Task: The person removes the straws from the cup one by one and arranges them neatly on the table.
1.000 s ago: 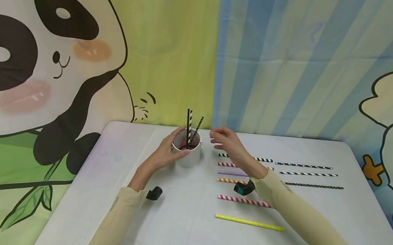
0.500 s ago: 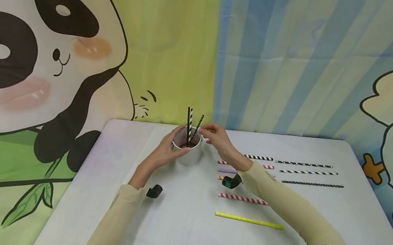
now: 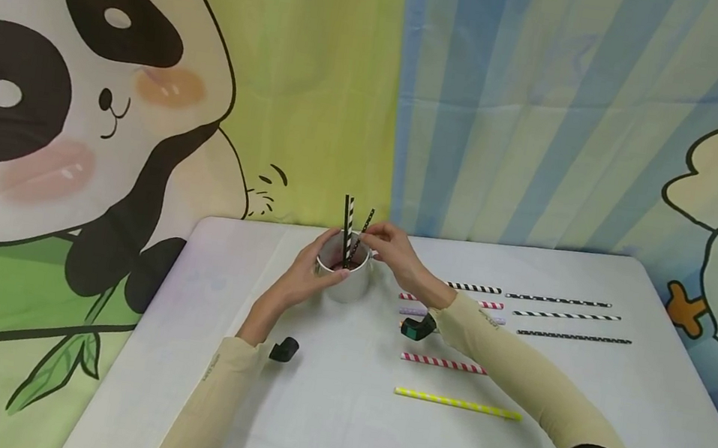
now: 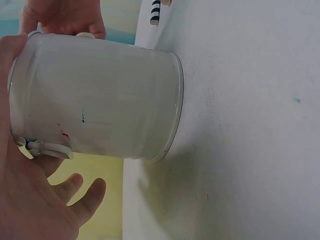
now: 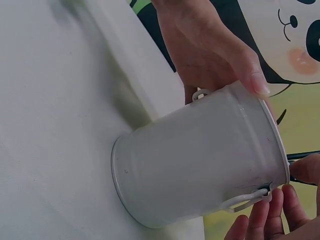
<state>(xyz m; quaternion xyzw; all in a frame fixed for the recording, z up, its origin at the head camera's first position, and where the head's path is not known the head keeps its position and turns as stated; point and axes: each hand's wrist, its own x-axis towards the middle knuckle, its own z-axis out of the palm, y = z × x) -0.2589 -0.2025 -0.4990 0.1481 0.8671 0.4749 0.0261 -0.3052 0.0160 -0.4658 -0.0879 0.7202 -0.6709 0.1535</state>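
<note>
A small white metal bucket (image 3: 348, 292) stands upright at the back of the table, with side loops on its wall in the wrist views. Three dark patterned straws lean in it: a near-black one (image 3: 346, 211), a black-and-white striped one (image 3: 351, 215) and a dotted one (image 3: 368, 220). My left hand (image 3: 306, 275) grips the bucket's left side, thumb by the rim. At the opposite side my right hand (image 3: 398, 254) pinches the rim beside a loop (image 5: 245, 199), thumb on the rim and fingertips outside. The straws' lower ends are hidden inside.
Right of the bucket several straws lie in rows: a yellow one (image 3: 458, 403), a red-striped one (image 3: 443, 363), a purple one (image 3: 414, 311) and black-and-white ones such as a striped one (image 3: 567, 316). My right forearm crosses above some. A printed curtain (image 3: 321, 98) hangs behind the table (image 3: 320, 416).
My right hand has moved left from above the straws to the bucket's rim and now pinches it. The left hand keeps its grip; the bucket stays in place.
</note>
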